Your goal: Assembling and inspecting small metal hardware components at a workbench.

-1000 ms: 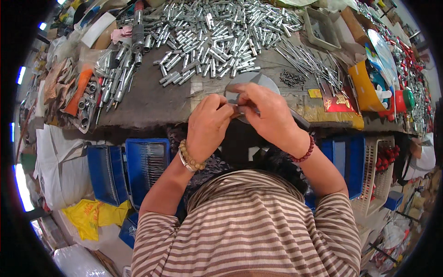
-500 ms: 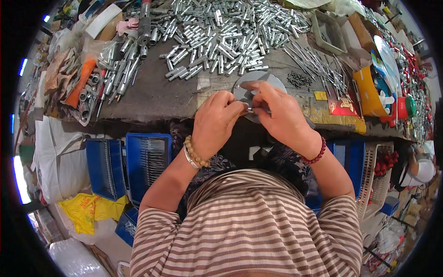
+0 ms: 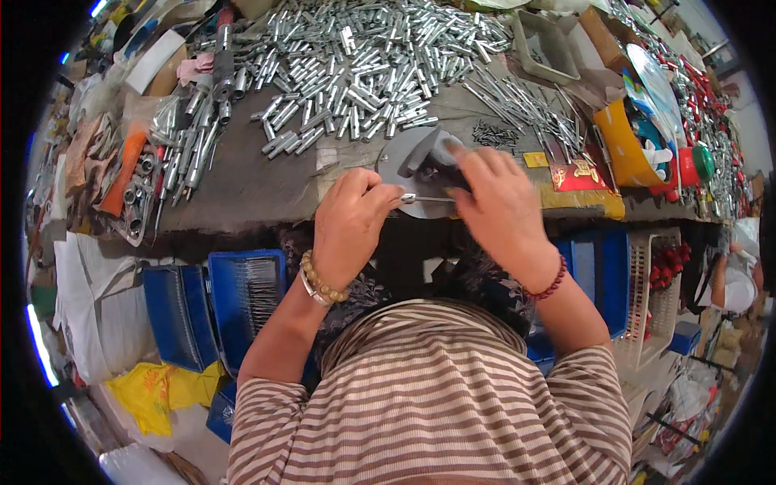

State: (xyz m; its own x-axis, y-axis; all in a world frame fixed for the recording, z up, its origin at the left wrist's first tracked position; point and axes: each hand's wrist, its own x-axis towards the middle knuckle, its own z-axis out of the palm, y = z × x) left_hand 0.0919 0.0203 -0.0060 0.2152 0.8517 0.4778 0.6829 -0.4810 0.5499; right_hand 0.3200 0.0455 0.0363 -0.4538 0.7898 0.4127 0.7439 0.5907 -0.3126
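Note:
Between the thumb and fingers of my left hand (image 3: pixel 349 217) is a short shiny metal tube (image 3: pixel 409 198), and a thin metal rod sticks out of it to the right. My right hand (image 3: pixel 503 206) is open, slightly blurred, its fingers stretched forward and apart from the thumb. Its fingertips are at a dark block-like fixture (image 3: pixel 428 158) on a round grey plate (image 3: pixel 392 162); I cannot tell whether they touch it. The rod's far end reaches close to the right thumb.
Many metal tubes (image 3: pixel 356 97) are heaped on the bench beyond my hands. Thin rods (image 3: pixel 517 105) and small dark screws (image 3: pixel 495 133) lie right of the plate. A yellow container (image 3: pixel 626 149) stands further right. Blue bins (image 3: pixel 230 303) sit below the bench edge.
My right hand has let go of the metal piece and spread its fingers. The rod now shows between the hands. My left hand keeps its pinch, and the view has shifted slightly.

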